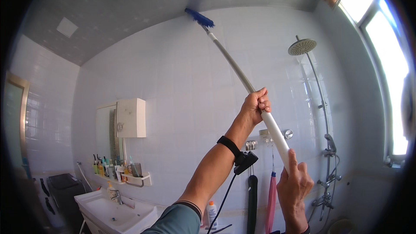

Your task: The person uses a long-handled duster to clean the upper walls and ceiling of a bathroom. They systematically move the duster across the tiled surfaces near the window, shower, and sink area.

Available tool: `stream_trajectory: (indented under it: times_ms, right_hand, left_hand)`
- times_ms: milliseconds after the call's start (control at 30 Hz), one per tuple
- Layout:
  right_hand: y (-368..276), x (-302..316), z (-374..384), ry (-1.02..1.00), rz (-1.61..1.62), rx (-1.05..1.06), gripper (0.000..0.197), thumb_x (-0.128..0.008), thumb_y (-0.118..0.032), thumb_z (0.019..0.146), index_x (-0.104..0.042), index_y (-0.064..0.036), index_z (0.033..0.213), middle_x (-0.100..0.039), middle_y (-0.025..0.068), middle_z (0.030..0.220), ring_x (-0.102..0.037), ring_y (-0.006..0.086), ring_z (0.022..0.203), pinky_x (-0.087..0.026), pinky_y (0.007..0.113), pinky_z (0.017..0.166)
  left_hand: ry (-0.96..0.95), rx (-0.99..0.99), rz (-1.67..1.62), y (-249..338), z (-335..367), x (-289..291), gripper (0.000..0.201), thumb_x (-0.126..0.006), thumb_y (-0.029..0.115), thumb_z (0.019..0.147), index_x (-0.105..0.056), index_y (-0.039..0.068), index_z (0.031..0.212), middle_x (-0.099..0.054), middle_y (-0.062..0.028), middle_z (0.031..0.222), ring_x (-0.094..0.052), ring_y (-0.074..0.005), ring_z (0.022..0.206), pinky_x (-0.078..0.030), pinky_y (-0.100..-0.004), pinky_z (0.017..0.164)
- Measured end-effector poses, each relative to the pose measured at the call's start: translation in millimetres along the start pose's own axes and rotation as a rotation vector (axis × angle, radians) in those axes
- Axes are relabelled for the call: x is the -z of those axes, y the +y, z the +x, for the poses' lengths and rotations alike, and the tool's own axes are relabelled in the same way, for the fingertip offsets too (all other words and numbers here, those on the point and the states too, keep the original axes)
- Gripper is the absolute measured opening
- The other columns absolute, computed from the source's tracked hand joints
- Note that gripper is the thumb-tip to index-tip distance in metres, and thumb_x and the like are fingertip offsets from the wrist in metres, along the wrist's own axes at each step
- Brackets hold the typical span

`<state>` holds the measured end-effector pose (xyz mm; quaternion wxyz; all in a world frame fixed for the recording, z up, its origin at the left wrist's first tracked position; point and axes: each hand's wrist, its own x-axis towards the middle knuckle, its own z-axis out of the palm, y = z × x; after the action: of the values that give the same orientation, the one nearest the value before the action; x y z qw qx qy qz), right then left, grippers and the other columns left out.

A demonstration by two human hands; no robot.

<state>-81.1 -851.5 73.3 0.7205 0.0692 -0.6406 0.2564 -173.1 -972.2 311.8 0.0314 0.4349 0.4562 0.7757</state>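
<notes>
A long-handled mop (234, 66) slants up and to the left in front of me, with a metal pole and a white lower sleeve. Its blue fluffy head (200, 18) is up where the tiled wall meets the grey ceiling; whether it touches both cannot be told. My left hand (256, 103) is closed around the pole just above the white sleeve. Lower down, my right hand (296, 183) grips the white sleeve, its index finger stretched along it. A black strap with a small box and a cable (242, 158) sits on my left forearm.
On the left are a white washbasin (115, 210), a shelf of bottles (123, 175) and a mirror cabinet (132, 118). A shower head on a riser (302, 47) stands right, beside a bright window (385, 56). Folded umbrellas (271, 199) hang below my arms.
</notes>
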Motion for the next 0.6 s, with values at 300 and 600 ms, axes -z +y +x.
stream_trajectory:
  times_ms: [300,600]
  right_hand:
    - [24,29,34,-0.290,0.426,-0.293,0.046,-0.067,-0.005,0.079,-0.059,-0.0023,0.124,-0.066,0.0167,0.079,-0.065,0.0224,0.066,-0.052,0.033,0.064]
    - [51,29,43,-0.612,0.955,-0.684,0.046,-0.066,-0.010,0.079,-0.061,0.0008,0.123,-0.052,-0.0008,0.067,-0.044,0.0060,0.052,-0.035,0.021,0.044]
  left_hand:
    - [0.501,-0.089,0.320,-24,16,-34,0.027,-0.062,0.020,0.092,-0.043,0.004,0.081,-0.038,-0.0022,0.061,-0.042,-0.0131,0.045,-0.049,-0.0388,0.045]
    - [0.620,-0.184,0.608,-37,20,-29,0.036,-0.058,0.026,0.091,-0.042,-0.006,0.085,-0.044,-0.0094,0.068,-0.047,-0.0195,0.048,-0.053,-0.0409,0.040]
